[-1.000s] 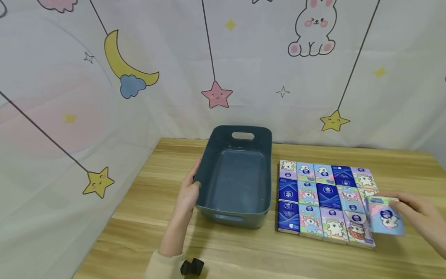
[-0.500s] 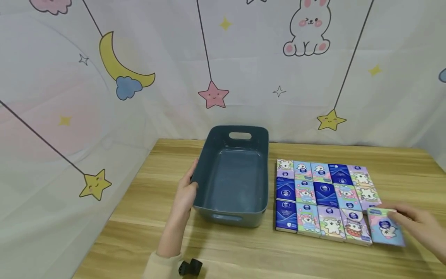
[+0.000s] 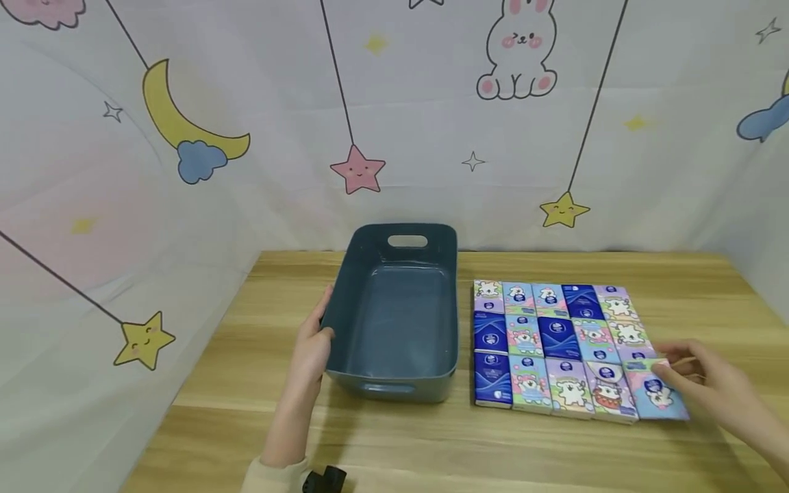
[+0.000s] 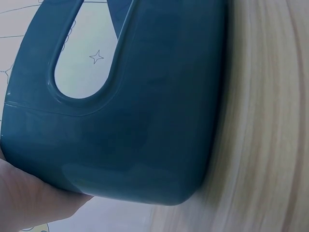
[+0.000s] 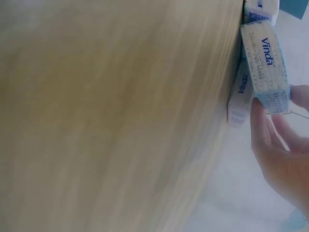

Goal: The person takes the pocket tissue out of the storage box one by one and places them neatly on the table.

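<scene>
My left hand (image 3: 311,352) grips the left wall of a dark teal plastic basket (image 3: 434,392), thumb at the rim and fingers outside. In the left wrist view the thumb side of that hand (image 4: 34,200) lies against the basket's wall (image 4: 140,150). My right hand (image 3: 709,383) pinches a pink-and-blue tissue pack (image 3: 656,394) at the front right corner of a block of tissue packs (image 3: 557,339). From the right wrist, the pinched pack (image 5: 265,55), labelled Vinda, appears raised and tilted beside a lower pack (image 5: 240,94).
The block has three rows of blue and cartoon-printed packs, laid side by side to the right of the basket. Both stand on a wood-grain table (image 3: 382,445). A white cartoon-printed curtain (image 3: 419,123) hangs behind the table's back edge.
My right hand has brought the tissue pack down and in against the block's front right corner. The left hand keeps its grip on the basket. The head view has turned slightly right.
</scene>
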`<control>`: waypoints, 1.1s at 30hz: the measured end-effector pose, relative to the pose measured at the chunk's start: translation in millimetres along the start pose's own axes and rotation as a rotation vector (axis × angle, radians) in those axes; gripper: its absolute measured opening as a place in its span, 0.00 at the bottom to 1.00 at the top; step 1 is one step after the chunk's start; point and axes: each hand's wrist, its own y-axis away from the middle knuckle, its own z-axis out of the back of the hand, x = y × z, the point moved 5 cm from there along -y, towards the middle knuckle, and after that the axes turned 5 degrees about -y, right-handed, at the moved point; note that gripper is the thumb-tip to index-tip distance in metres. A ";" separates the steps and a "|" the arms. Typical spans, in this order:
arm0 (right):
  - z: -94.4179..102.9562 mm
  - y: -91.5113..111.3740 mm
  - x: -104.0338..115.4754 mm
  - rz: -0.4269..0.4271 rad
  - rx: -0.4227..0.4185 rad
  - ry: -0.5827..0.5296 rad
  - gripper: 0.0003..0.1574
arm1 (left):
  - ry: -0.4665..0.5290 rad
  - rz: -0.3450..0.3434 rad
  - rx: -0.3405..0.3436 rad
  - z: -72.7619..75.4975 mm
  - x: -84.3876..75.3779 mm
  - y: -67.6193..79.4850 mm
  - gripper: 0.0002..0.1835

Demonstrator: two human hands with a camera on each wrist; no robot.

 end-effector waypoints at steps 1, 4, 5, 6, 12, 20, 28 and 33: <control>-0.7 -1.1 0.6 0.004 -0.005 -0.003 0.30 | 0.000 0.002 -0.002 1.5 1.0 0.8 0.40; -1.6 -3.5 -0.5 -0.014 -0.009 -0.002 0.32 | 0.002 0.010 -0.004 3.0 3.7 0.5 0.40; -1.1 -4.5 -0.7 -0.023 -0.006 -0.004 0.32 | 0.003 0.007 -0.005 2.9 3.9 0.0 0.40; -0.9 -5.6 -1.7 -0.034 -0.006 0.001 0.32 | 0.004 0.007 -0.004 2.5 4.2 -0.7 0.40; -1.5 -11.1 -4.8 -0.058 0.022 0.034 0.30 | 0.029 -0.012 0.000 -1.2 3.2 -2.2 0.40; -7.2 -11.8 -7.8 -0.007 0.020 0.057 0.24 | 0.015 -0.014 -0.002 -4.4 3.4 -3.7 0.40; -11.3 -11.1 -8.3 0.010 0.003 0.058 0.20 | 0.018 -0.003 -0.002 -6.3 4.5 -4.2 0.36; -8.0 -10.4 -8.1 -0.012 0.007 0.069 0.22 | 0.058 0.023 -0.003 -7.1 7.8 -4.3 0.28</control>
